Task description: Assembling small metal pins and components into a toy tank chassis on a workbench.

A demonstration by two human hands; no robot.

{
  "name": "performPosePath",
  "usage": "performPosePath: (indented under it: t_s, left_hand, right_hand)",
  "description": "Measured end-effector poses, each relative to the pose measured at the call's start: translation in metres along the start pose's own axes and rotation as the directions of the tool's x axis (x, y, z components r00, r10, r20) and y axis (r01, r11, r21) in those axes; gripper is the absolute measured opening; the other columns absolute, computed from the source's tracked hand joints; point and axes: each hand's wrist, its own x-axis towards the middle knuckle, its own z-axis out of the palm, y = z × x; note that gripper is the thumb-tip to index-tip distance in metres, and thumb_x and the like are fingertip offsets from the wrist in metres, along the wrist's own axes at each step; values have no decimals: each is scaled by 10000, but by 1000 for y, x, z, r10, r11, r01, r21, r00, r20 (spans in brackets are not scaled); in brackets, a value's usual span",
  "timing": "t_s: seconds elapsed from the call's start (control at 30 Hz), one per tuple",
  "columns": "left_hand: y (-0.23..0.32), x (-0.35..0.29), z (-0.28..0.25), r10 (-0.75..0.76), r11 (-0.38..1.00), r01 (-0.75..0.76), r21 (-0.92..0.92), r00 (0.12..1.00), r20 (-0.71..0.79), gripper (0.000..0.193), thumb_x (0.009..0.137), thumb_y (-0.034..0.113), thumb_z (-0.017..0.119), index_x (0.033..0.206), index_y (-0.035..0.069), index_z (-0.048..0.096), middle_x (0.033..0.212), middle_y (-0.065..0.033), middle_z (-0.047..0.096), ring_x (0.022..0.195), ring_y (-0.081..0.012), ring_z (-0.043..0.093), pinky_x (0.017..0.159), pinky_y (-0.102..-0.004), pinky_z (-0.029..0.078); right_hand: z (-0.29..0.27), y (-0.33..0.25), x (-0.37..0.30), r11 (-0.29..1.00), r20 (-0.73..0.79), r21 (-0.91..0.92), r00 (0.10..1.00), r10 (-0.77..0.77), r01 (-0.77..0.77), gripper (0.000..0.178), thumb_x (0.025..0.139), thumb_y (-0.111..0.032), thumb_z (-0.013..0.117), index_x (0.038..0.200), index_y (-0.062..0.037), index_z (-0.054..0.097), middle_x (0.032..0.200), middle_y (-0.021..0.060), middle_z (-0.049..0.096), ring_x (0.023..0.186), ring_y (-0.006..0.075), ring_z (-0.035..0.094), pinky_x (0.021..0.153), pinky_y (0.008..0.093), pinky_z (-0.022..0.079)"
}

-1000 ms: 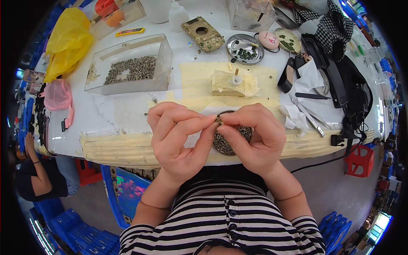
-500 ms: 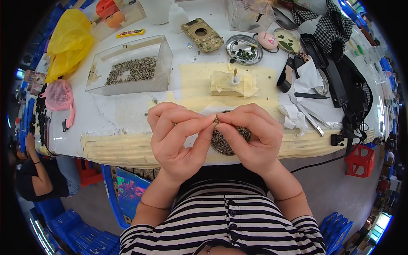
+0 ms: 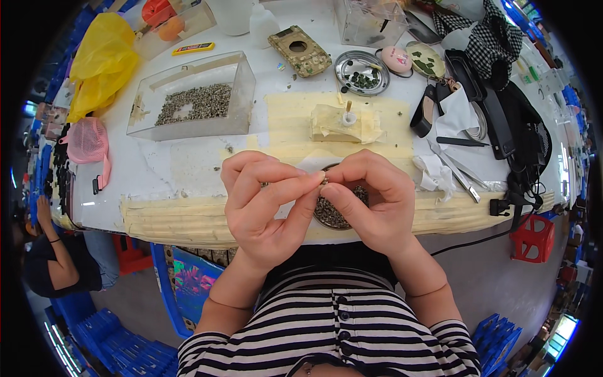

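My left hand (image 3: 270,210) and my right hand (image 3: 375,204) meet fingertip to fingertip above the table's front edge. Pinched between them is a tiny grey-brown part (image 3: 325,180), mostly covered by the fingers, so its exact kind does not show. Both thumbs and index fingers are closed on it. Under my right hand lies a round dish (image 3: 333,227) full of small grey-brown pieces (image 3: 331,215), partly hidden by the hands. Beyond them a tape-wrapped block (image 3: 333,129) holds a small white cup (image 3: 349,117) with a thin stick in it.
A clear box (image 3: 144,131) of similar pieces stands left. Behind are a camouflage model hull (image 3: 308,63) and a metal dish (image 3: 339,78) of green parts. Tweezers (image 3: 461,179), straps and a cable lie right. Another person (image 3: 59,264) sits at the far left.
My fingertips have shifted slightly to the right and my right index finger has bent more. The tiny part stays pinched between my hands.
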Motion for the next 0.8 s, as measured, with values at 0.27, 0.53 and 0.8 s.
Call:
performPosePath:
  t_s: [0.27, 0.53, 0.8]
  left_hand:
    - [-1, 0, -1, -10, 1000, 10, 3, 1000, 0, 280, 696, -19, 816, 932, 122, 764, 869, 10, 661, 873, -221, 528, 809, -332, 414]
    - [0, 1, 0, -17, 1000, 17, -1, 1000, -6, 280, 691, -23, 819, 925, 121, 763, 866, 8, 662, 876, -223, 535, 806, -323, 420]
    - [11, -6, -3, -39, 994, 18, 110, 980, 197, 222, 699, 51, 819, 895, 135, 757, 860, 38, 641, 892, -204, 539, 857, -374, 335]
  right_hand:
    - [2, -2, 1, 979, -65, -158, 988, -138, 126, 169, 777, 8, 807, 927, 17, 730, 829, 73, 662, 665, 122, 650, 595, 235, 514]
    - [0, -2, 1, 979, -41, -157, 989, -141, 133, 173, 790, 1, 796, 947, 26, 727, 831, 87, 664, 683, 128, 647, 602, 236, 509]
    - [-3, -3, -5, 996, -159, -69, 985, -66, 55, 90, 857, 23, 701, 946, 35, 714, 873, 104, 690, 763, 178, 634, 678, 270, 500]
